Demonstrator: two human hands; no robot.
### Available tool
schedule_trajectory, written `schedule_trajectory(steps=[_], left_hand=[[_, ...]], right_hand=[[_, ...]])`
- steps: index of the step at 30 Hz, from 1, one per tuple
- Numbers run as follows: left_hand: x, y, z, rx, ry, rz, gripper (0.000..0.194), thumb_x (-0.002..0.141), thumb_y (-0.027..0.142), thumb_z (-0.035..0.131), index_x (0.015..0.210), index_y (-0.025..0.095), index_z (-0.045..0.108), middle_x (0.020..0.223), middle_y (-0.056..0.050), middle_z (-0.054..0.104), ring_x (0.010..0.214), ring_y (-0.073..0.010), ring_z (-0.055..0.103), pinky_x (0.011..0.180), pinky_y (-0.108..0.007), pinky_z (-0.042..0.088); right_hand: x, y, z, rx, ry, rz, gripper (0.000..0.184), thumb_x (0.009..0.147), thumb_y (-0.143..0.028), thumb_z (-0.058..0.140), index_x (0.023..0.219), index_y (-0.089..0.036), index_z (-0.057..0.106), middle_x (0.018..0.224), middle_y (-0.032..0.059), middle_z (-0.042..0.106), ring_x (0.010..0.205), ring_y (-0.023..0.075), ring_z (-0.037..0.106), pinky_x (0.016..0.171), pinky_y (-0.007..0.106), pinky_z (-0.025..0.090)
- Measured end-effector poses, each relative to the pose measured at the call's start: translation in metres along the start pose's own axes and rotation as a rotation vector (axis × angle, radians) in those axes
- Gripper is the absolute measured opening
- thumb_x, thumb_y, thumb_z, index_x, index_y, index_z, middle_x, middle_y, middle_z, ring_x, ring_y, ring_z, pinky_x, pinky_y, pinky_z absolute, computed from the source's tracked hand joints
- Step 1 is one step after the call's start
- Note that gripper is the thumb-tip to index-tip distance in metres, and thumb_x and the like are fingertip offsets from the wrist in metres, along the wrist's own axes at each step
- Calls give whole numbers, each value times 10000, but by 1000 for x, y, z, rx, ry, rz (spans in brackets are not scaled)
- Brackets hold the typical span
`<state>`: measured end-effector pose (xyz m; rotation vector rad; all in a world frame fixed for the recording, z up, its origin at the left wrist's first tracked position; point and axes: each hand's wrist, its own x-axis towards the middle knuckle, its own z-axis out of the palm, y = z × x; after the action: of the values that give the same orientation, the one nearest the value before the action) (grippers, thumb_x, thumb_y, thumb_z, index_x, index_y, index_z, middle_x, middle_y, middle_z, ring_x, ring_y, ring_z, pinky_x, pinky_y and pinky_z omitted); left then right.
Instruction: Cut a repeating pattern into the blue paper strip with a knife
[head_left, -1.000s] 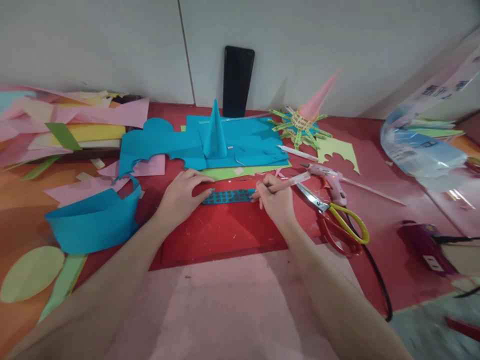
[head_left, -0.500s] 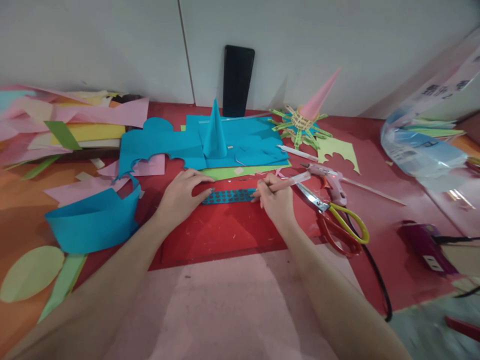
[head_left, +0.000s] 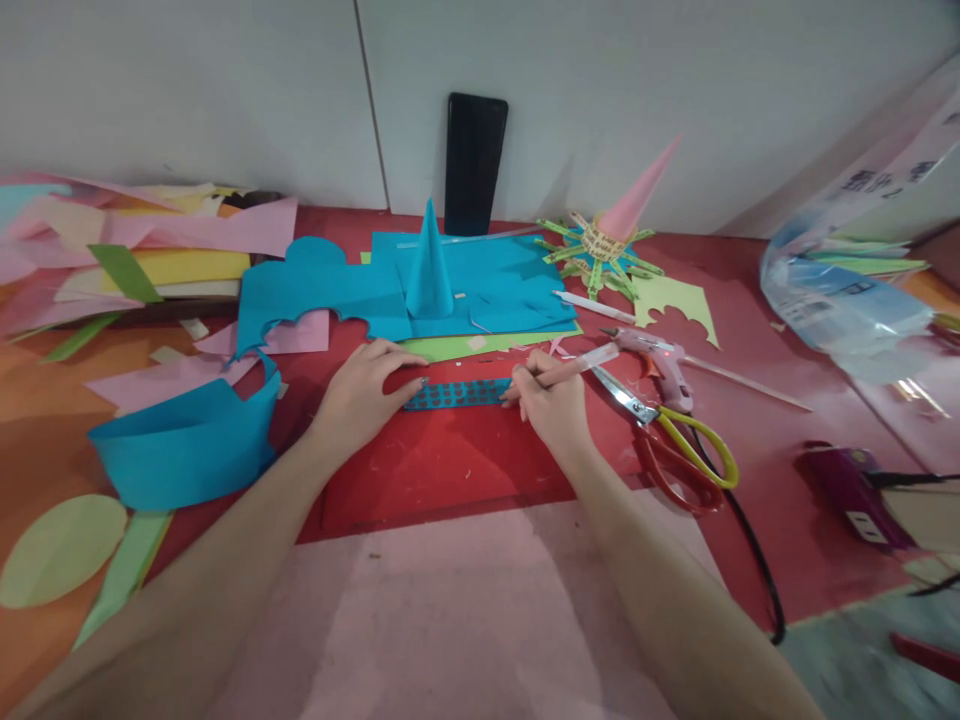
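Note:
A narrow blue paper strip [head_left: 457, 394] marked with rows of dark shapes lies flat on a red sheet [head_left: 442, 460]. My left hand [head_left: 367, 392] rests at the strip's left end, fingers spread, the thumb touching its edge. At the other end, my right hand [head_left: 551, 400] is closed around a pen [head_left: 581, 364], its tip hidden by the fingers over the strip. Behind the hands stands a blue paper cone [head_left: 430, 270] on blue paper sheets [head_left: 510, 285]. Scissors [head_left: 660, 425] with red and yellow handles lie just right of my right hand.
A pink glue gun [head_left: 664, 365] and a white pen [head_left: 595, 306] lie to the right, near a pink-coned paper piece [head_left: 607, 240]. A phone [head_left: 475, 165] leans on the wall. Left are a curved blue paper band [head_left: 187, 440] and paper scraps [head_left: 180, 265]. A purple power socket [head_left: 855, 495] sits far right.
Almost nothing differs. Both hands keep their places, and the pen in my right hand has shifted very slightly at the strip's right end.

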<state>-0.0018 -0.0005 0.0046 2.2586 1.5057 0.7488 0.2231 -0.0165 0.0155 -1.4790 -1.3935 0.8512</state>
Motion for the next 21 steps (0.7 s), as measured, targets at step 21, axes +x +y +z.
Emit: schedule_trajectory(steps=[21], left_hand=[[0,0,0,9,4,3,205,863,349,517,993,241,634,998,-35,585,949,-211,536,850,-358,427]], right_hand=[[0,-1,0,-20,-12,-1,281,747,-169,487,508,-230,352,354,-76,459,460,149,632,425,201,401]])
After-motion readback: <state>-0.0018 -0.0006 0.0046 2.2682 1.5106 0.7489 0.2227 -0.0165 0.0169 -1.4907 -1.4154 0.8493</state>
